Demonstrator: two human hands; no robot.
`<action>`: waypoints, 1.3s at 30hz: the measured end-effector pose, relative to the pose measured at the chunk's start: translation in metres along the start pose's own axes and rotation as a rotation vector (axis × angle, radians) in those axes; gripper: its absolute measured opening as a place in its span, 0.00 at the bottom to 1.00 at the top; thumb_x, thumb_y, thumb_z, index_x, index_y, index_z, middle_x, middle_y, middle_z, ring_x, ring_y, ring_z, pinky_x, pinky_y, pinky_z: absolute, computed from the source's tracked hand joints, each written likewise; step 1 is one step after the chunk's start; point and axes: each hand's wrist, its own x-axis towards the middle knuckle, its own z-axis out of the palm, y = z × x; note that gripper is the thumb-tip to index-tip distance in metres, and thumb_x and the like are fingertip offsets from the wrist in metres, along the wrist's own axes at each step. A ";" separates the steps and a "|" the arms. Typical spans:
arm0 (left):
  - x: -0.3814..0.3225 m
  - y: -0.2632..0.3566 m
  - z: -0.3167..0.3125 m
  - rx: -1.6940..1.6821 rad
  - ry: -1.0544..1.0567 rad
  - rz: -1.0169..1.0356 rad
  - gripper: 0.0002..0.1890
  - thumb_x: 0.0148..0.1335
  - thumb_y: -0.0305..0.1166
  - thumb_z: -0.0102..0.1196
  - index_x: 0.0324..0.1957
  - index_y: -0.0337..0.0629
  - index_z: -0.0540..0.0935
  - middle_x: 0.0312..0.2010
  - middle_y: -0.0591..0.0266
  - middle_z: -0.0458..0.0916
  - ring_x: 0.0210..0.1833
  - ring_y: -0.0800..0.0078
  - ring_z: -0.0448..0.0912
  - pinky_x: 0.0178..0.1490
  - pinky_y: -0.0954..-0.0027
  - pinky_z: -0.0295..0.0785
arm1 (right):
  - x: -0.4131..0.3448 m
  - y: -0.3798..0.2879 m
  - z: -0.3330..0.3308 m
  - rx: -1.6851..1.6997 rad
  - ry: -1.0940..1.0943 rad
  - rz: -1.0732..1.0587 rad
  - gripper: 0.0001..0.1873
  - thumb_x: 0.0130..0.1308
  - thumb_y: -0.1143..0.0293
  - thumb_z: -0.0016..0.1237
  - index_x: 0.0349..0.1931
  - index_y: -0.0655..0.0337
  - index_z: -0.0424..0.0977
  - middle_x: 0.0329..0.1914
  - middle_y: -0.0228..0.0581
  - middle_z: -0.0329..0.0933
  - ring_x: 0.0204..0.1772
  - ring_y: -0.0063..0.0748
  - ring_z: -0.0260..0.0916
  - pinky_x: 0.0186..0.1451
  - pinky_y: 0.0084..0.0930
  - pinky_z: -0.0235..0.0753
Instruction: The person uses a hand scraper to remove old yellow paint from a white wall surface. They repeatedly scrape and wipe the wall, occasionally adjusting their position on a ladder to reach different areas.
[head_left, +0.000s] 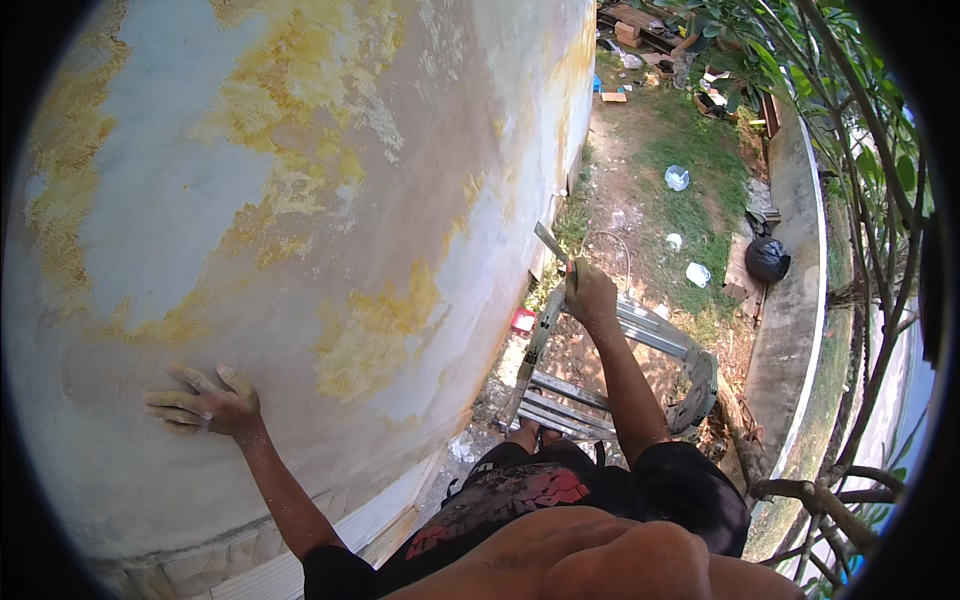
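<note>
My left hand (206, 401), dusty and with its fingers spread, rests against a plastered wall (180, 202). The wall is patchy, with pale grey, white and rough yellow areas. In my right hand (591, 294) is a flat scraper (550, 241), its blade pointing up and toward the wall but apart from it. Below that hand stands a metal stepladder (652, 334), and my feet (527, 433) are on or near its lower steps; which one I cannot tell.
A tree branch (889, 300) with leaves rises close on the right. Beyond the grass (652, 142) runs a low concrete wall (795, 300), with a black bag (767, 259) beside it. A red container (523, 320) and a clear bucket (676, 178) lie below. Someone's arm (685, 45) shows far off.
</note>
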 end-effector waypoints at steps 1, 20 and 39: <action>0.001 0.000 0.001 -0.011 -0.009 0.009 0.41 0.78 0.60 0.40 0.85 0.48 0.59 0.83 0.18 0.40 0.84 0.19 0.44 0.78 0.21 0.43 | -0.003 -0.003 -0.001 0.006 0.000 0.007 0.16 0.81 0.57 0.45 0.41 0.60 0.74 0.27 0.59 0.82 0.33 0.67 0.82 0.38 0.61 0.79; -0.006 0.000 0.013 -0.063 -0.014 -0.007 0.45 0.73 0.60 0.45 0.84 0.44 0.59 0.81 0.13 0.39 0.83 0.14 0.41 0.78 0.17 0.37 | 0.005 0.005 0.011 -0.093 0.003 0.067 0.16 0.77 0.57 0.50 0.37 0.61 0.76 0.30 0.60 0.83 0.37 0.68 0.83 0.40 0.60 0.79; -0.028 -0.009 0.023 -0.212 -0.028 0.021 0.47 0.64 0.60 0.55 0.80 0.45 0.65 0.80 0.12 0.40 0.83 0.15 0.40 0.74 0.14 0.33 | 0.021 0.062 0.033 0.080 -0.257 0.132 0.23 0.70 0.49 0.57 0.47 0.62 0.85 0.39 0.58 0.85 0.45 0.57 0.83 0.51 0.46 0.77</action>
